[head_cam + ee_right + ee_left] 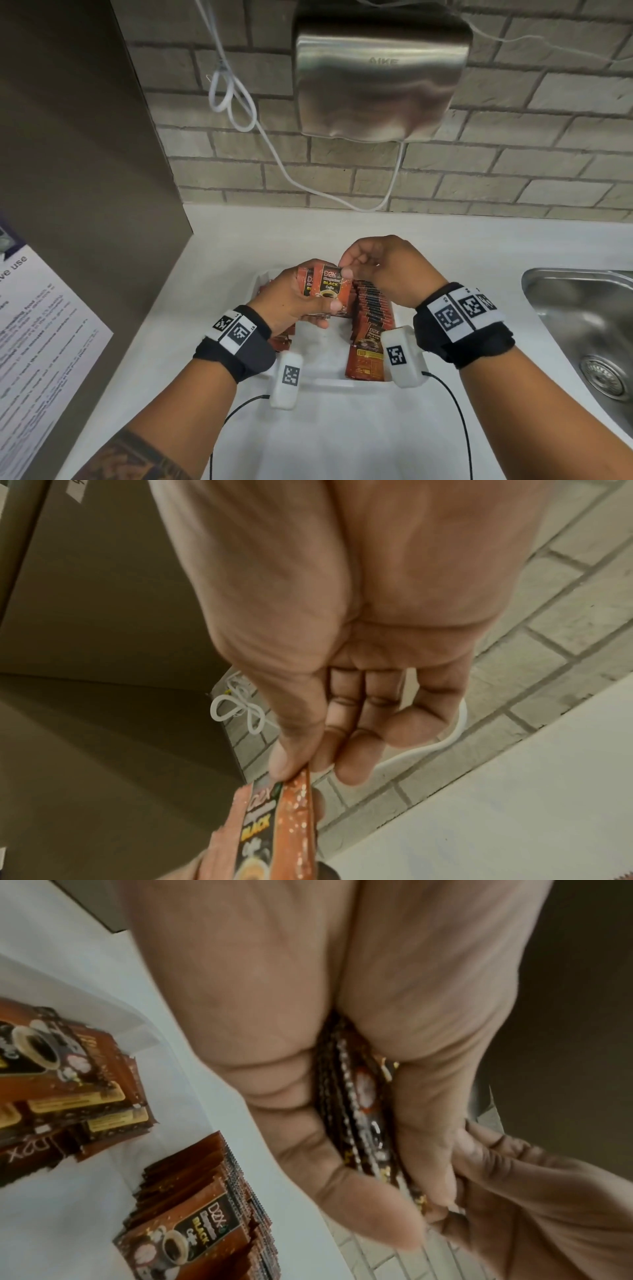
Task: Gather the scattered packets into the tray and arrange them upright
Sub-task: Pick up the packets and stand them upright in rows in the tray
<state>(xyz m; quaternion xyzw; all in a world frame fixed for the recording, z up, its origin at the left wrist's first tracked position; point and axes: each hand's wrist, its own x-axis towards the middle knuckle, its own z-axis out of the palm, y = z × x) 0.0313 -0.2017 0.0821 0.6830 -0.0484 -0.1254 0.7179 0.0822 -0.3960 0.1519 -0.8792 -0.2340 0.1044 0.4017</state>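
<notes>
Left hand (291,301) clutches glossy flat packets (334,291); right hand (383,267) pinches the front one's crimped corner.

reddish-brown foil coffee packets (334,291) carry yellow and white lettering on a black panel with a coffee-cup print. shallow white plastic tray (322,380) sits on the plain white bench (445,246). black fabric wristbands (462,329) bear black-and-white square markers. grey brick wall (513,154).

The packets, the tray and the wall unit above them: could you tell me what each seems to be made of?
Packets: probably glossy printed foil or plastic film, with crimped serrated edges. Tray: apparently smooth matte white plastic. Wall unit: looks like brushed stainless steel, with soft streaked reflections.
</notes>
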